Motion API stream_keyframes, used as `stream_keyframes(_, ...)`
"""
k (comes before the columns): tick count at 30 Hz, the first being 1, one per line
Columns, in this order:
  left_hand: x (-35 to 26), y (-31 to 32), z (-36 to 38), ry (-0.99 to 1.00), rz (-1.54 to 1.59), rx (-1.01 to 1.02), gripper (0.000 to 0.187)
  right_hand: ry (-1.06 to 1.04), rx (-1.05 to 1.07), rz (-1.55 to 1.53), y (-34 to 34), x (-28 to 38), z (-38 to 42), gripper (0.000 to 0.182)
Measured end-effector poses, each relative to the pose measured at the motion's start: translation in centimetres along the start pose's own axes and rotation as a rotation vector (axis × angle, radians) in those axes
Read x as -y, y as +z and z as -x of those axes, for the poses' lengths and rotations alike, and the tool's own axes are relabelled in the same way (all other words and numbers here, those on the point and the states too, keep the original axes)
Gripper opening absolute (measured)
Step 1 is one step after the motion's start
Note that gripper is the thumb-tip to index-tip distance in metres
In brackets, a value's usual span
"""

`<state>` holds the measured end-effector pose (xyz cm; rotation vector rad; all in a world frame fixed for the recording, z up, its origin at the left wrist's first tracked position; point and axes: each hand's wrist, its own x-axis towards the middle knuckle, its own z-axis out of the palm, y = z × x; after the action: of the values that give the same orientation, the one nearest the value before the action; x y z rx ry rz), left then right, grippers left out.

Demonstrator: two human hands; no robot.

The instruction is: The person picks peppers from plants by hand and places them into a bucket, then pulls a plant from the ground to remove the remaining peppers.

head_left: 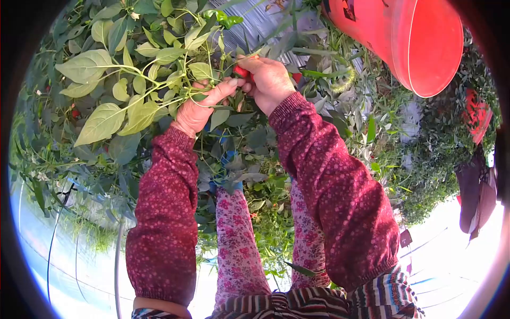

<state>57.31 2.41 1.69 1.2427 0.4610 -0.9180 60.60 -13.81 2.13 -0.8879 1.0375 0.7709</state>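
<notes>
My right hand (268,82) is closed around a red pepper (240,71), part of which shows between the fingers. Beside it, my left hand (199,108) pinches a stem of the leafy pepper plant (154,82), thumb toward the pepper. The two hands nearly meet at the fingertips. Broad light-green leaves spread out to the left of them. Just right of my right hand, another bit of red (297,77) shows among the leaves. My fingers hide where the pepper joins its stem.
A large red bucket (372,40) lies tipped at the upper right, its mouth facing right. Silvery plastic sheeting (247,26) shows between the rows. Dense plants surround my legs (239,239). A thin pole (118,266) rises at the lower left.
</notes>
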Motion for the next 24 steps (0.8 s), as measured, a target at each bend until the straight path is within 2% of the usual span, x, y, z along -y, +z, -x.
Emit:
stream_keyframes(4, 0.7, -0.4, 0.1, 0.013, -0.027, -0.038, 0.027, 0.044, -0.051, -0.148, 0.1, -0.4, -0.5, 0.009)
stream_keyframes(6, 1.4, -1.5, 1.7, 0.122, -0.379, 0.059, 0.024, -0.066, -0.325, -0.585, -3.2, 2.6, -3.7, 0.013)
stream_keyframes(7, 1.5, -1.0, 3.2, -0.071, -0.001, -0.072, 0.021, -0.160, -0.284, -0.512, -5.7, 4.2, -4.9, 0.013)
stream_keyframes(8, 3.0, -1.4, 3.5, 0.011, 0.233, -0.199, 0.021, -0.263, -0.192, -0.376, -7.0, 6.0, -4.6, 0.015)
stream_keyframes(9, 3.9, -2.6, 3.5, 0.008, 0.385, -0.230, 0.019, -0.275, -0.011, -0.382, -8.1, 7.3, -4.4, 0.017)
stream_keyframes(10, 4.5, -3.3, 3.2, 0.000, 0.543, -0.248, 0.020, -0.243, 0.049, -0.336, -8.2, 7.8, -3.5, 0.017)
stream_keyframes(12, 3.5, -1.9, 1.9, 0.119, 0.719, -0.183, 0.021, -0.184, 0.112, -0.279, -6.6, 7.1, -0.2, 0.016)
stream_keyframes(14, 3.1, -1.5, 1.2, 0.125, 0.782, -0.200, 0.020, -0.157, 0.205, -0.304, -5.8, 5.5, 1.5, 0.016)
stream_keyframes(16, 2.8, -1.4, 1.5, 0.110, 0.805, -0.226, 0.020, -0.139, 0.328, -0.215, -5.8, 3.6, 2.1, 0.017)
stream_keyframes(18, 3.2, -1.6, 1.9, 0.073, 0.825, -0.253, 0.020, -0.071, 0.268, 0.000, -4.8, 2.4, 3.2, 0.021)
stream_keyframes(19, 3.3, -1.8, 2.1, 0.053, 0.756, -0.257, 0.020, -0.106, 0.219, 0.167, -4.9, 1.6, 2.9, 0.029)
stream_keyframes(20, 3.6, -2.0, 2.1, 0.036, 0.688, -0.260, 0.020, -0.107, 0.219, 0.164, -4.9, 1.2, 2.4, 0.029)
stream_keyframes(22, 4.3, -2.3, 2.1, 0.067, 0.703, -0.200, 0.022, -0.239, -0.072, 0.603, -4.9, 0.7, 0.8, 0.025)
stream_keyframes(23, 4.2, -2.1, 2.1, 0.039, 0.697, -0.248, 0.023, -0.382, -0.067, 0.857, -4.7, 1.0, -0.3, 0.031)
stream_keyframes(24, 4.2, -1.9, 2.1, 0.010, 0.691, -0.296, 0.023, -0.380, -0.068, 0.858, -4.9, 0.9, -0.7, 0.031)
